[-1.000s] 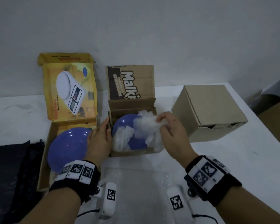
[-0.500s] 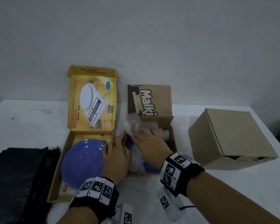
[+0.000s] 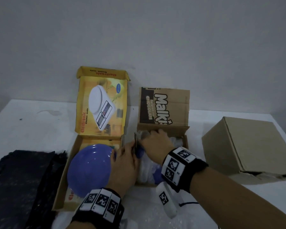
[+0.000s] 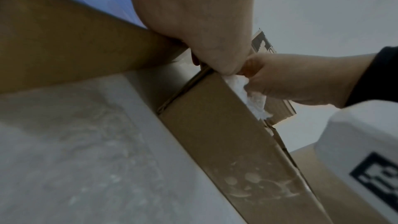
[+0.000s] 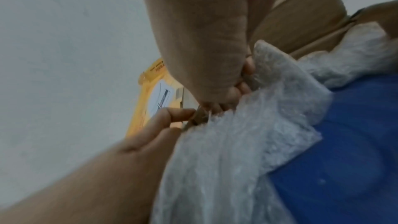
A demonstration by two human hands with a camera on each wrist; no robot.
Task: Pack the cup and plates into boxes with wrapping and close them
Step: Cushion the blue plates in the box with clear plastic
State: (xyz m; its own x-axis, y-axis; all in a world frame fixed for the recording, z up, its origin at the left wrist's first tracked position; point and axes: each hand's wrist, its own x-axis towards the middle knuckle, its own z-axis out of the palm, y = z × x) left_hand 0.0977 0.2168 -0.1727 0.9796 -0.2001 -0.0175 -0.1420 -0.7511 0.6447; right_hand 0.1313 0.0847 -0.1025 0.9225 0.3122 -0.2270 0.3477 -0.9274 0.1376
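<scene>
A blue plate (image 3: 89, 169) lies in the open yellow box (image 3: 63, 184) on the left. In the middle, the open brown box (image 3: 172, 109) holds a second blue plate (image 5: 344, 142) partly covered by bubble wrap (image 5: 237, 151). My left hand (image 3: 129, 156) pinches the upright left flap of the brown box (image 4: 226, 134). My right hand (image 3: 152, 138) reaches across into the far left corner of that box. Its fingers (image 5: 234, 91) are curled into the bubble wrap (image 4: 254, 98), close against the left hand. No cup shows in any view.
A closed plain cardboard box (image 3: 248, 149) stands at the right on the white table (image 3: 31, 129). A black cloth (image 3: 20, 179) lies at the left edge. A flat sheet of bubble wrap (image 3: 147, 214) lies in front of the boxes. A wall stands close behind.
My right hand has carried the bubble wrap from the right side of the brown box over the plate to its far left corner. The left hand stays at the box's left side.
</scene>
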